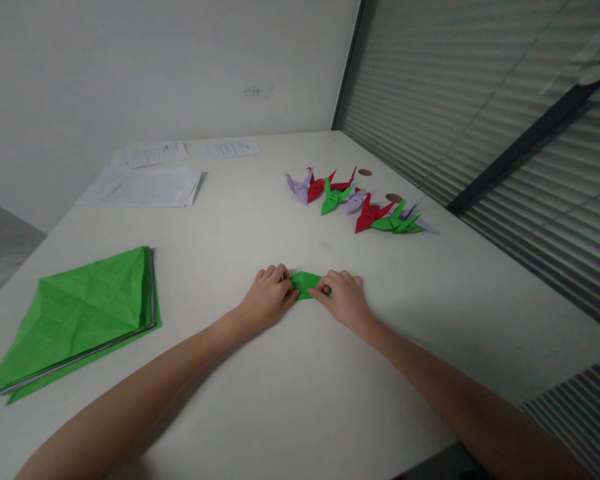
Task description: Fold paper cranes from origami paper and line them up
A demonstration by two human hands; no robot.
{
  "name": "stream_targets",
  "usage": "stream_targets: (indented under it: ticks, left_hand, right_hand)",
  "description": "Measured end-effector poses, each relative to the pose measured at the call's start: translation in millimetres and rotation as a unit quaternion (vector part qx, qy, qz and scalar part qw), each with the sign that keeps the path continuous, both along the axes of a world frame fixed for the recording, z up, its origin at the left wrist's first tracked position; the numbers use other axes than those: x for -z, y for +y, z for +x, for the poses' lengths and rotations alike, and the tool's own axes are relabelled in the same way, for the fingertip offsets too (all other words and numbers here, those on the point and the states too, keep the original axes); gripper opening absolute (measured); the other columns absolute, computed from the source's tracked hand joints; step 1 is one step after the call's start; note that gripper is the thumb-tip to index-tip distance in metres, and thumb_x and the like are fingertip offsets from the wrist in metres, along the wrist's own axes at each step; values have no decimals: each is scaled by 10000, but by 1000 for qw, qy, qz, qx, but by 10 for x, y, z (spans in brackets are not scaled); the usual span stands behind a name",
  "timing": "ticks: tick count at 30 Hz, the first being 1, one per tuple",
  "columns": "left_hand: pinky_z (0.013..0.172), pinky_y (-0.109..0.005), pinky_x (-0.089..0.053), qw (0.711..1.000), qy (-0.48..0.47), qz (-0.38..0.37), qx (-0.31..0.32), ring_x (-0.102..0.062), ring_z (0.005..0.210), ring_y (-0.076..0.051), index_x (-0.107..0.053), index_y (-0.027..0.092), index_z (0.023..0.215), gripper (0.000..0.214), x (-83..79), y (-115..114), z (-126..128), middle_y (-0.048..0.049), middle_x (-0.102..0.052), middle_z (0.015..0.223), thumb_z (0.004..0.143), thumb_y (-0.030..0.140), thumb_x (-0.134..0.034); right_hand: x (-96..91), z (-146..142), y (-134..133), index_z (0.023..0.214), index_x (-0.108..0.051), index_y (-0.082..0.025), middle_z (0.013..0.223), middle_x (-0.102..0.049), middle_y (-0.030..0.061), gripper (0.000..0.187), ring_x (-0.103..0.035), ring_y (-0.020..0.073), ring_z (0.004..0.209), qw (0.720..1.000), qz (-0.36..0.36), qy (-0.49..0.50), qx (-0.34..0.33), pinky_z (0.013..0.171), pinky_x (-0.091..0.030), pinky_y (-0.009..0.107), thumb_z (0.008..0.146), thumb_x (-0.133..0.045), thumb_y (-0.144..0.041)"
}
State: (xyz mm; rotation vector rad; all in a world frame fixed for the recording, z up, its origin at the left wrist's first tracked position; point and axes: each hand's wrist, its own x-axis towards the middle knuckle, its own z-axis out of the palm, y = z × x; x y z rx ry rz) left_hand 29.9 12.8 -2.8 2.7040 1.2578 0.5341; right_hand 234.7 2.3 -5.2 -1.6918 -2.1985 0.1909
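Note:
A small piece of folded green paper (pixel 306 283) lies at the middle of the white table, between my two hands. My left hand (pixel 271 291) grips its left end, fingers curled with the thumb along the near edge. On the opposite end, my right hand (pixel 344 295) pinches the paper between thumb and curled fingers. Parts of both ends are hidden under the fingers. Beyond my hands sits a group of several folded paper cranes, among them a green crane (pixel 336 196), a red crane (pixel 372 213) and a light purple crane (pixel 300 186).
A stack of green paper sheets (pixel 85 310) with a greyish layer inside lies at the left. Printed papers (pixel 150 187) rest at the far left, near the wall (pixel 180 67). Window blinds (pixel 455 87) border the table's right edge. Two round brown spots (pixel 393 198) show beside the cranes.

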Motion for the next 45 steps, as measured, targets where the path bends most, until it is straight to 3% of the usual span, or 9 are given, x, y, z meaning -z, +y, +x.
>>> stream_targets:
  ticks: [15, 20, 23, 25, 28, 32, 39, 45]
  left_hand:
    - [825, -401, -468, 998, 57, -13, 27, -531, 1009, -249, -676, 161, 761, 207, -124, 76, -99, -101, -527, 1142, 880, 320, -615]
    - [771, -371, -473, 996, 90, -15, 21, -548, 924, -234, -655, 176, 784, 145, -241, 87, -159, -79, -596, 1026, 843, 308, -661]
    - [758, -375, -478, 995, 91, 29, 18, -557, 896, -243, -635, 155, 891, 73, -295, -14, -77, -93, -615, 954, 854, 215, -618]
    - [756, -367, -486, 995, 80, 37, 49, -568, 850, -227, -620, 144, 857, 66, -292, -126, 16, -84, -615, 898, 872, 163, -559]
    - [764, -376, -502, 994, 75, 31, 80, -580, 814, -225, -618, 130, 860, 96, -230, -301, 147, -82, -612, 863, 882, 188, -546]
    - [709, -390, -502, 992, 95, 68, 57, -574, 802, -248, -620, 75, 981, 166, -132, -447, 243, -112, -603, 865, 897, 164, -507]
    - [770, -401, -483, 984, 152, 89, 39, -569, 870, -254, -642, 50, 998, 210, -149, -525, 297, -131, -608, 912, 906, 121, -467]
    - [730, -392, -484, 981, 173, 79, 37, -566, 818, -247, -643, 40, 1008, 224, -163, -537, 298, -127, -591, 888, 902, 104, -457]
  right_hand:
    - [1, 6, 12, 687, -652, -222, 766, -663, 33, 362, -551, 214, 789, 1000, -3, -2, -5, 681, -257, 350, 888, -569, -512]
    - [-3, 3, 19, 674, -647, -222, 763, -666, 25, 329, -552, 213, 783, 1000, -11, -9, -3, 687, -262, 350, 862, -620, -490]
    - [-14, -8, 17, 686, -654, -225, 762, -667, 32, 324, -556, 219, 788, 1000, -9, -17, -2, 682, -263, 353, 868, -611, -491]
    - [-23, -12, 12, 693, -658, -229, 759, -663, 35, 327, -556, 222, 791, 1000, -9, -21, -1, 677, -264, 354, 878, -596, -492]
    - [-35, -12, 2, 697, -658, -225, 763, -656, 44, 362, -554, 224, 794, 1000, -10, -23, -2, 676, -269, 354, 903, -549, -502]
    - [-38, -8, 1, 703, -656, -218, 772, -656, 49, 406, -546, 220, 796, 1000, -11, -18, -8, 679, -268, 350, 914, -509, -532]
    - [-55, -31, 8, 710, -659, -214, 784, -662, 35, 391, -538, 205, 795, 999, -21, -31, 0, 682, -251, 332, 922, -514, -508]
    - [-77, -28, 6, 713, -658, -214, 799, -667, 31, 363, -540, 204, 793, 999, -27, -40, -5, 685, -253, 335, 933, -518, -467]
